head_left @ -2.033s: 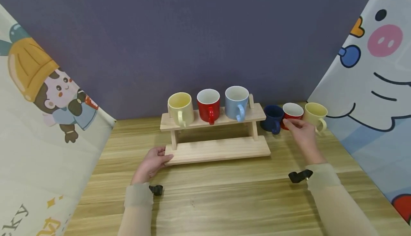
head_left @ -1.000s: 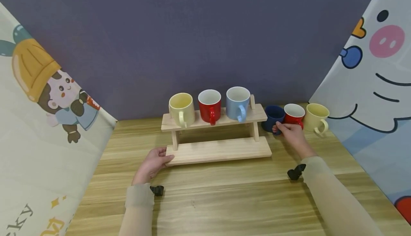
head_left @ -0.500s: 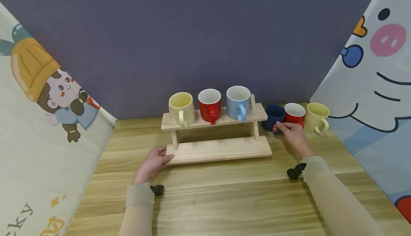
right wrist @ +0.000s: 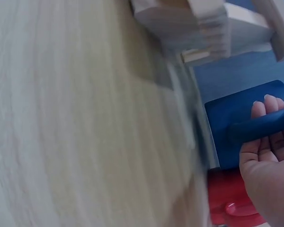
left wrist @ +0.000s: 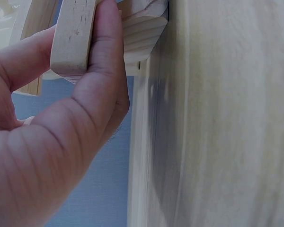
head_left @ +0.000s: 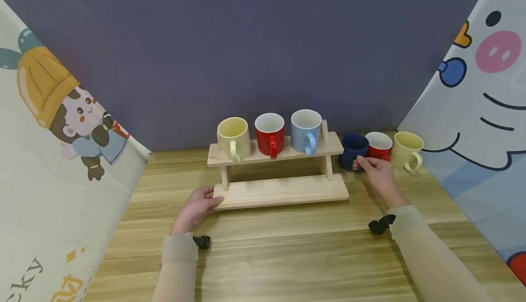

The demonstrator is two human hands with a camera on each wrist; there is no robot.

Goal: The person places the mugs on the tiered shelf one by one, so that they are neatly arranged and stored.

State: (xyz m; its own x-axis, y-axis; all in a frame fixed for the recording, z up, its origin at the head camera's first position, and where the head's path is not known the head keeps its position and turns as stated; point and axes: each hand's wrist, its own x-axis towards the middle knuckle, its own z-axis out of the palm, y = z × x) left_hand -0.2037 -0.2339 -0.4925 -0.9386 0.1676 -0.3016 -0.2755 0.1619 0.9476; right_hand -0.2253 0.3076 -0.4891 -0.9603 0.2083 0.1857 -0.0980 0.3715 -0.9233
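My right hand (head_left: 380, 176) grips the handle of a dark blue mug (head_left: 348, 155), just right of a two-tier wooden rack (head_left: 283, 191). In the right wrist view, the fingers curl round that blue handle (right wrist: 262, 126). My left hand (head_left: 196, 208) pinches the left end of the rack's lower board, thumb on top and fingers beneath; the left wrist view shows the board's end (left wrist: 73, 40) between them. The upper tier carries a pale yellow mug (head_left: 241, 149), a red mug (head_left: 263, 141) and a light blue mug (head_left: 300, 138), handles facing me.
Right of the dark blue mug stand a second red mug (head_left: 373, 151), partly hidden by my right hand, and a second yellow mug (head_left: 400, 156). A dark wall (head_left: 263, 46) rises behind the wooden table (head_left: 287, 256), with printed panels on both sides.
My right hand has moved left from the red mug to the dark blue mug's handle and taken hold of it. That mug has shifted slightly right. The left hand stays on the rack.
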